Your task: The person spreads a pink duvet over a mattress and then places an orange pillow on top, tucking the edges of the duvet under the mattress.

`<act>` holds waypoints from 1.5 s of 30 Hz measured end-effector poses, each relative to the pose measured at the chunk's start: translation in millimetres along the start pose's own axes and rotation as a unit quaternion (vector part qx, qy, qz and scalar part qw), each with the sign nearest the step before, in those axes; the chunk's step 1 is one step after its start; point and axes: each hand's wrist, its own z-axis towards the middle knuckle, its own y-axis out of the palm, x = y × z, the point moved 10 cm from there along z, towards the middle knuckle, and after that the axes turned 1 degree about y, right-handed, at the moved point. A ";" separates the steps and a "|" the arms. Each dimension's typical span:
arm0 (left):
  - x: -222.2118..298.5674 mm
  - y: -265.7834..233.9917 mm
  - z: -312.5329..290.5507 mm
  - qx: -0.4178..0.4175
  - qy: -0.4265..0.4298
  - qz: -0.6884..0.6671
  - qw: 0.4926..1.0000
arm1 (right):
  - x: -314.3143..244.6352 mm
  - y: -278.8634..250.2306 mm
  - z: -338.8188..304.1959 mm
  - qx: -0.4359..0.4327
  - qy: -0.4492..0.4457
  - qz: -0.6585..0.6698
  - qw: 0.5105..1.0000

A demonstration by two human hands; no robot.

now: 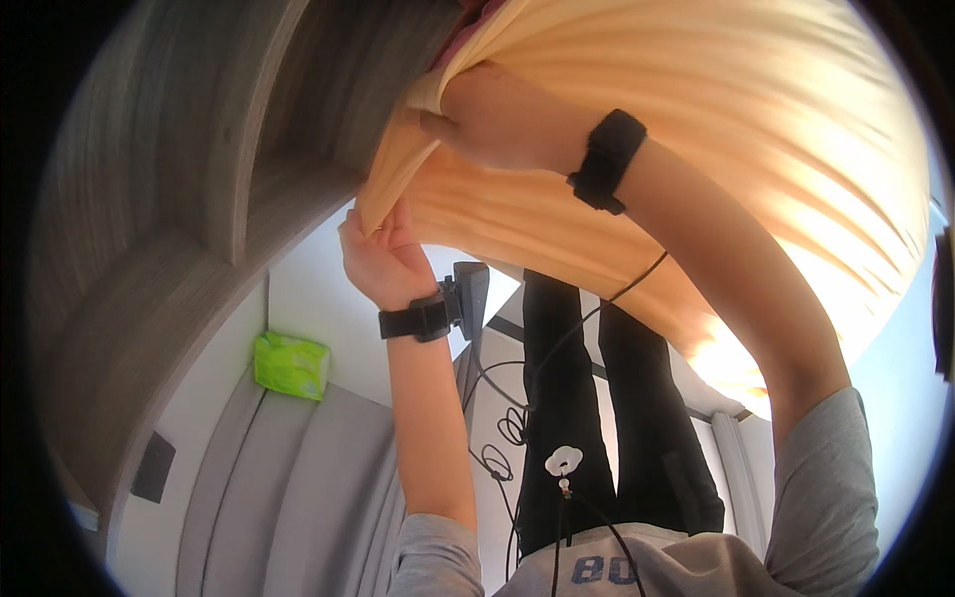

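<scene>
A large pale orange cloth [696,90], softly creased and brightly lit from behind at the right, fills the upper right. My left hand [383,254] pinches the lower corner of its folded edge. Further up that same edge, my right hand [487,114] grips a gathered fold, its fingers partly hidden by the fabric. Between the two hands the edge hangs in a narrow strip. Something dark red [468,38] shows behind the cloth at the top. Black straps circle both wrists, and the left one carries a small black device [471,298].
Grey-brown wooden shelving [239,129] with upright dividers stands close on the left. A bright green soft pack [291,365] lies beyond it, above grey upholstery or fabric folds [298,468]. Black cables [502,460] dangle near my legs. A white flower-shaped piece [563,461] hangs before me.
</scene>
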 end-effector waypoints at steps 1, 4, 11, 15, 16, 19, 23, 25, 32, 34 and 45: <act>8.9 -3.6 -4.0 0.009 0.018 0.021 1.000 | -10.4 0.7 -3.6 -0.047 0.025 -0.022 0.998; 39.4 0.0 -28.5 -0.010 -0.008 -0.025 1.000 | -72.1 -19.1 -24.3 -0.051 -0.013 -0.057 0.997; 33.7 -7.3 -67.9 -0.091 -0.034 -0.047 0.994 | -139.1 -17.7 -90.3 0.061 -0.160 -0.143 0.975; 13.0 6.8 -75.4 -0.023 -0.065 0.032 0.997 | -110.7 -29.4 -89.1 0.125 -0.230 -0.099 0.960; 4.2 14.7 -72.7 -0.001 -0.077 0.037 0.996 | -92.4 -29.0 -79.9 0.118 -0.229 -0.087 0.963; -4.5 19.2 -35.2 0.037 -0.086 0.088 0.992 | -48.4 -43.6 -42.4 0.196 -0.191 -0.196 0.942; -29.1 40.1 -8.8 0.135 -0.106 0.143 0.975 | 35.0 -72.6 -0.3 0.228 -0.079 -0.176 0.954; -35.3 55.3 -2.2 0.180 -0.103 0.150 0.967 | 56.8 -77.7 17.1 0.220 -0.084 -0.164 0.958; -14.7 3.5 -12.4 0.327 -0.130 0.277 0.894 | 26.8 -56.6 32.6 0.061 -0.139 -0.119 0.981; -14.9 2.9 -13.0 0.308 -0.135 0.284 0.898 | 86.4 -83.4 42.5 0.126 0.087 0.153 0.976; -29.8 43.9 -7.2 0.306 -0.115 0.308 0.893 | 235.7 -139.5 71.6 -0.030 0.315 0.075 0.946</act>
